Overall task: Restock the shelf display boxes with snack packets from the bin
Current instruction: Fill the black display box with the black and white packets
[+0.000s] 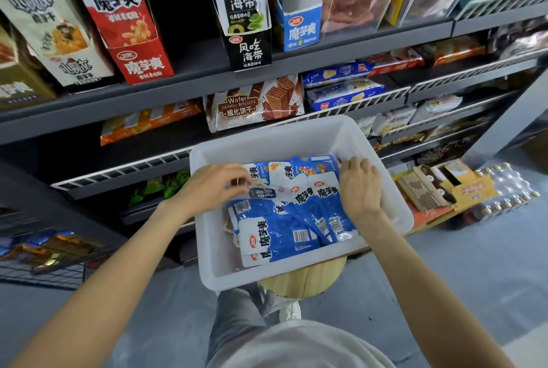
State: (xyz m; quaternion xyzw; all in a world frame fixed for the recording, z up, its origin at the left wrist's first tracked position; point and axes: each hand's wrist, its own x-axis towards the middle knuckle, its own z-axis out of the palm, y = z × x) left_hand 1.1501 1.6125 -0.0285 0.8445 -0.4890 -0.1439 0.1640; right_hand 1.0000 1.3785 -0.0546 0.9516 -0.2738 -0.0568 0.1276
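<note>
1. Head view: a white plastic bin (299, 136) is seen resting on a round wooden stool (308, 280) in front of the shelves, and both hands are reached into it.
2. The left hand (213, 187) is held over the left side of the bin, its fingers (237, 181) curled and pinching a small dark packet (262, 192) just above the blue heap.
3. The right hand (360, 187) is laid at the right side of the bin, next to the wall; its fingers are bent down onto the upper edges of the packets, but whether one is gripped cannot be told.
4. The blue snack packets (284, 234) are piled loosely in the bin between and below the two hands, some face up, some showing barcodes.
5. On the top shelf (189, 83) four opened display boxes are stood in a row: a cream box (74, 69) at the left, a red box (142, 66) beside it, a black box (250, 52) past a dark gap, and a blue box (302, 28) at its right.
6. Tall packets are seen standing in the cream, red and black boxes; the blue box's visible white inside shows no packets.
7. A bag of wafer biscuits (255, 105) is laid on the shelf below, just behind the bin.
</note>
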